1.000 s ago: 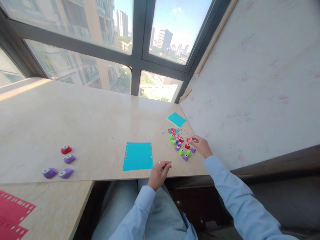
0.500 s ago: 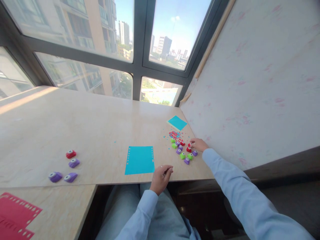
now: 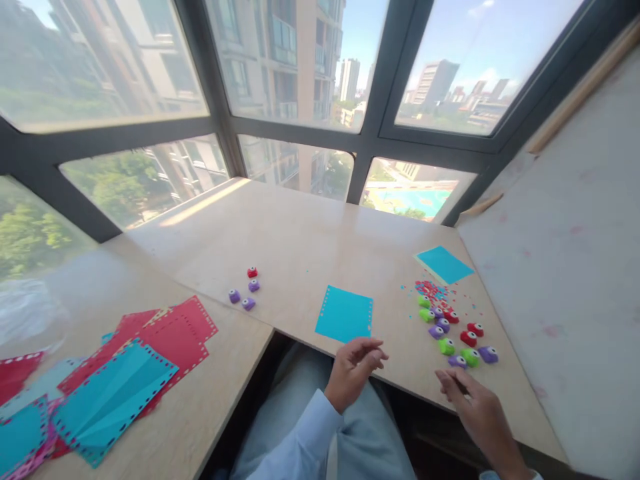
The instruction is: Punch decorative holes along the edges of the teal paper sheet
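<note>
My left hand (image 3: 354,373) hovers at the near edge of a blue paper sheet (image 3: 345,313) that has small holes along its left and right sides. Its fingers are loosely bent and apart, with nothing visible in them. Over the table's front edge, my right hand (image 3: 475,407) is loosely curled, thumb and fingertips slightly apart; I see nothing in it. Just beyond it lies a group of small craft punches with eye-like tops, among them a purple punch (image 3: 488,355), a green punch (image 3: 447,346) and a red punch (image 3: 469,339).
Red and blue paper scraps (image 3: 431,289) lie behind the punches, near a blue paper stack (image 3: 445,264). A red punch (image 3: 252,272) and several purple ones sit left of centre. Punched red sheets (image 3: 187,333) and a blue sheet (image 3: 115,393) overlap at left, near clear plastic (image 3: 30,313).
The view has turned left, showing more sheets. My right hand has drawn back from the red punches toward the table's front edge; the punches stay put. My left hand's fingers have spread.
</note>
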`<state>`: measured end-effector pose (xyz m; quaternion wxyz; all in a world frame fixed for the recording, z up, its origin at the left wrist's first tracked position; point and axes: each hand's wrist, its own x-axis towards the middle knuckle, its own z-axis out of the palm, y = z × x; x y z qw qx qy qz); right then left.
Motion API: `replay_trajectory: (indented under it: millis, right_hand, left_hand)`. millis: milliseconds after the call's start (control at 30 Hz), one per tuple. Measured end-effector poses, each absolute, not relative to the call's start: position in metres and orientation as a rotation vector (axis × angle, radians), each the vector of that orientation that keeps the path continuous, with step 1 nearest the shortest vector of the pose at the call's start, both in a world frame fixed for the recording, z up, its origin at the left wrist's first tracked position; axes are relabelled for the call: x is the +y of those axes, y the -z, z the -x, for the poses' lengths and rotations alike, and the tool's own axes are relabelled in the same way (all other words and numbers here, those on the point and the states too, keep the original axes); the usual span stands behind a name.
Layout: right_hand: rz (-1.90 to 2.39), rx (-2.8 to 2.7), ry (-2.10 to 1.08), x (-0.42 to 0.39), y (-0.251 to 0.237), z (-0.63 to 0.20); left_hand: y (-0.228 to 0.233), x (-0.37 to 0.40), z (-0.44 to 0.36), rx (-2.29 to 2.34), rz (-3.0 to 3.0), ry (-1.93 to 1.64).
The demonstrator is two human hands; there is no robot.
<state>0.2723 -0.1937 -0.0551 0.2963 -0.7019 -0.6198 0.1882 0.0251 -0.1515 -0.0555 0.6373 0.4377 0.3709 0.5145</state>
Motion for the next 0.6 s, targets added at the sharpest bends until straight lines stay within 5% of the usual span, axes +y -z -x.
replay_trajectory:
  millis: [267, 433, 600]
  right_hand:
    - [1.807, -1.524, -0.659, -0.192, 0.080, -0.240]
    - [1.809, -1.516, -0.652, -0.180, 0.078, -0.250]
    - [1.790, -1.467, -0.672, -0.176, 0.082, -0.253]
  left_hand:
    - [0.046, -0.107, 0.131, 1.830, -0.996, -1.694]
    - [0.060, -0.098, 0.186, 2.445, -1.213, -1.354]
    - [0.072, -0.095, 0.197, 2.517, -1.464, -0.946]
